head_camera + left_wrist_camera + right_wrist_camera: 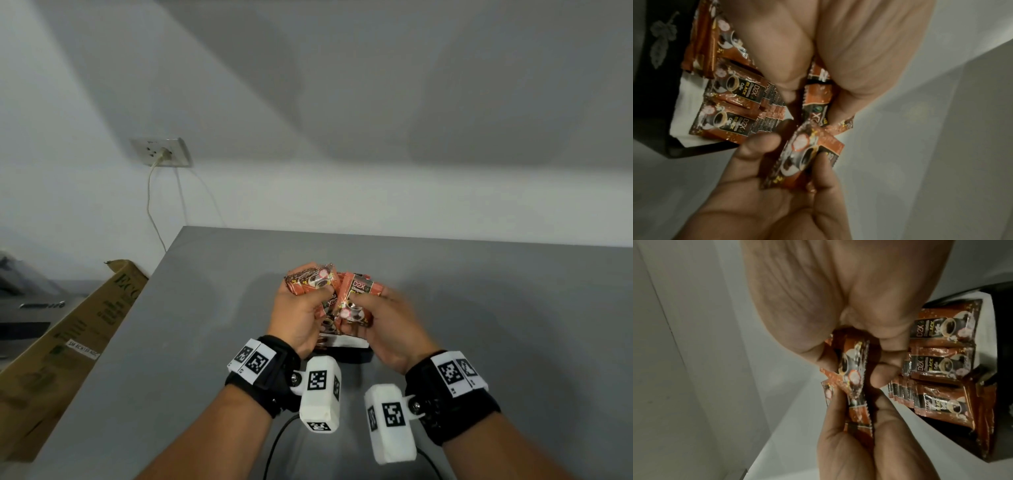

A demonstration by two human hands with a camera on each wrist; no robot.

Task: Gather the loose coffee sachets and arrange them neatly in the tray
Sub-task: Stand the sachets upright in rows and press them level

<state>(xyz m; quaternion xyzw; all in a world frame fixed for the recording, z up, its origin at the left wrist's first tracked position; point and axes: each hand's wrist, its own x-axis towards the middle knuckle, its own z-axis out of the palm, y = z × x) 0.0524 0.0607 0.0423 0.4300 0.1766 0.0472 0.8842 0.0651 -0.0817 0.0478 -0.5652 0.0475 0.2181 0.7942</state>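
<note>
Both hands hover over the grey table [496, 308], each holding orange "D2X Black Coffee" sachets. My left hand [308, 303] grips a small bunch of sachets [310, 279], also seen in the right wrist view as a bunch [712, 369]. My right hand [378, 310] pinches another sachet [359, 296], which shows as the sachet [807, 159] in the left wrist view. Below the hands sits the black tray [349, 354] with a white lining [684, 100]. Several sachets [731, 100] [941, 366] stand in overlapping rows inside it. The hands hide most of the tray in the head view.
A long cardboard box [68, 342] leans beside the table's left edge. A wall socket [161, 152] with a plugged cable hangs behind the table's far left corner. Cables from the wrist cameras trail over the near table edge.
</note>
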